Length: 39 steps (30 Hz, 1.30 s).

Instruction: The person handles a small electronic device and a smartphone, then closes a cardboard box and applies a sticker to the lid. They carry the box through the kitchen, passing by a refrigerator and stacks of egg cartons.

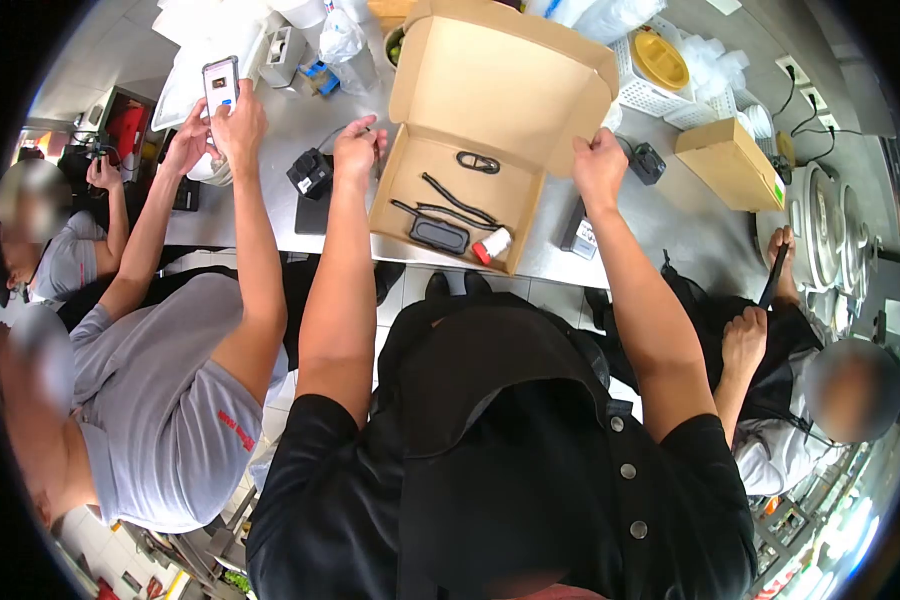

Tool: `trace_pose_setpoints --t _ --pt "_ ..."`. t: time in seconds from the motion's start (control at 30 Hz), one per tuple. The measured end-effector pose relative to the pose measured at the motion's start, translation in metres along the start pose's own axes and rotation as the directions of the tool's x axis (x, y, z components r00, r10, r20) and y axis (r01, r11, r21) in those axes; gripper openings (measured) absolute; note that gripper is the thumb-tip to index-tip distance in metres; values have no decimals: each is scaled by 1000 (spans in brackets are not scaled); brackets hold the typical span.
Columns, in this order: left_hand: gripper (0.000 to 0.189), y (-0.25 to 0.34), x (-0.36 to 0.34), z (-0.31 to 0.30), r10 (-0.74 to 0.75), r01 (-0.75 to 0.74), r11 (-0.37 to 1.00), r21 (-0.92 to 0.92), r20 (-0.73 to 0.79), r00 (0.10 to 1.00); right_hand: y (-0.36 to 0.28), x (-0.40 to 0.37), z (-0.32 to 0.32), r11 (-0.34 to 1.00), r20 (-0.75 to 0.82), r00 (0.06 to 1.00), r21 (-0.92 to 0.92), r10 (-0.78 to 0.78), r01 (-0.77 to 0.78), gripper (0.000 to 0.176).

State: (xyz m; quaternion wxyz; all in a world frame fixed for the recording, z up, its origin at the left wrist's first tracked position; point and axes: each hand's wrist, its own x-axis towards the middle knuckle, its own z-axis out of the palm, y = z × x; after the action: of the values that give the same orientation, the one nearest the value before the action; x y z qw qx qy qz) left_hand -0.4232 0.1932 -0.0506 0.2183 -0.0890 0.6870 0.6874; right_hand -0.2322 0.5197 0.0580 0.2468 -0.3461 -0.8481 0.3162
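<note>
An open cardboard box [450,60] lies in front of me on the steel table, its lid folded back. Inside are a coiled black cable [478,162], black straps [458,200], a black oblong device with a stubby end [440,235] and a small red-and-white item [492,245]. At the lid's right corner, my right hand [600,172] is closed on the cardboard flap. My left hand [358,152] is beside the box's left wall with fingers curled; what they hold, if anything, I cannot make out.
A black device [311,174] sits left of the box, another [648,162] to the right beside a small box [579,232]. A closed carton [732,163] and white baskets [650,75] stand right. A left-hand co-worker holds a phone [221,88]; a person at right holds a black strip [774,275].
</note>
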Motion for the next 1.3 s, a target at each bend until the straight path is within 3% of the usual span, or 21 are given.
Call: trace_pose_setpoints --t 0.07,0.17,0.2,0.3,0.4,0.47,0.53,0.57,0.67,0.73,0.83,0.97,1.03,1.17,1.3 --pt "45 1 5 -5 60 -60 998 7 -76 995 3 -1 0 1000 11 1000 24 9 -9 28" --pt "52 -39 32 -28 179 -181 883 433 47 983 19 -4 5 985 82 997 170 14 -28 26" --pt "51 -59 42 -34 241 -239 870 432 51 969 19 -5 4 983 88 996 180 6 -22 26" --pt "47 -53 12 -30 222 -181 859 478 -30 975 5 -26 -8 943 117 993 331 -2 -38 17" --pt "42 -22 -56 -19 352 -269 843 466 -99 931 24 -38 1 893 97 991 448 -94 41 14" --pt "41 -33 -69 -25 393 -326 836 440 -66 917 33 -44 2 891 135 988 453 -72 3 14" --pt "48 -24 -94 -23 103 -107 992 -73 -66 993 28 -54 0 924 71 986 365 -151 115 16" --pt "59 -18 -105 -24 92 -96 993 -72 -52 994 26 -59 0 920 76 984 373 -158 119 16" --pt "70 -9 -118 -33 102 -114 977 -178 -77 992 21 -70 1 900 89 991 433 -95 48 21" --pt "76 5 -126 -38 128 -137 975 -175 -63 990 23 -77 -2 945 124 990 326 -65 21 25" --pt "80 37 -135 -36 303 -306 933 -189 -45 952 22 -86 -6 959 163 987 282 -17 -30 25" --pt "74 85 -143 -22 464 -452 870 -197 17 886 23 -90 -1 948 137 990 319 -41 -5 23" --pt "77 103 -141 -11 574 -586 810 37 159 803 20 -94 -1 945 98 992 325 -79 43 21" --pt "72 125 -131 5 535 -574 813 96 267 802 28 -100 2 937 82 993 347 -81 48 18" --pt "49 117 -123 9 601 -621 759 195 155 784 50 -109 4 917 151 988 396 -16 -45 18"
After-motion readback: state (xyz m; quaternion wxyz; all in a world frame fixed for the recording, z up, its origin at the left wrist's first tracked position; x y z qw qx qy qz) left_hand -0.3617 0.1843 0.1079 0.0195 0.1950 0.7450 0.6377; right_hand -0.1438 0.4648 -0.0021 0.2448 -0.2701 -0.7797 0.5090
